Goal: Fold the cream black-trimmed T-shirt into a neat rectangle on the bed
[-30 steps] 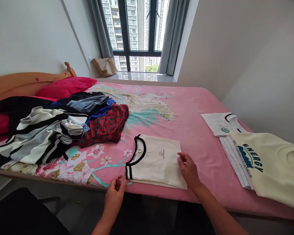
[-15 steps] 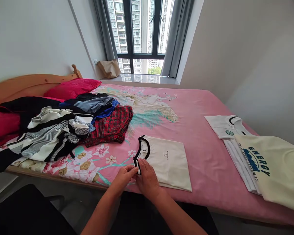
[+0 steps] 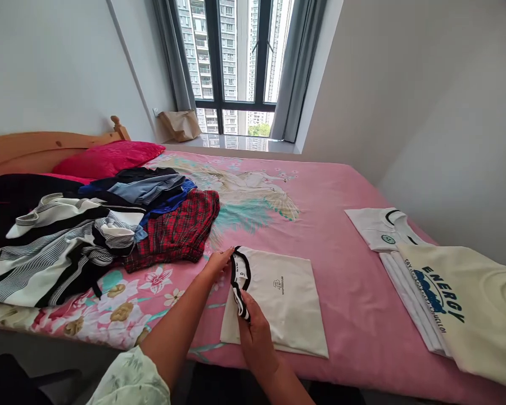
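A folded cream T-shirt (image 3: 284,301) with black collar trim lies on the pink bedspread (image 3: 333,236) near the front edge. My left hand (image 3: 218,261) pinches the shirt's collar edge at its far left corner. My right hand (image 3: 255,334) grips the black-trimmed sleeve edge on the near left side and lifts it a little off the bed. Both hands work along the shirt's left side.
A heap of unfolded clothes (image 3: 93,230), striped, red plaid and blue, fills the bed's left side by a red pillow (image 3: 109,157). Folded shirts lie at the right: a white one (image 3: 382,228) and a cream "ENERGY" one (image 3: 455,298). A window is behind.
My left hand has moved up from the shirt's near corner to the collar. My right hand stays gripping the sleeve edge, which is now lifted. The camera has shifted slightly.
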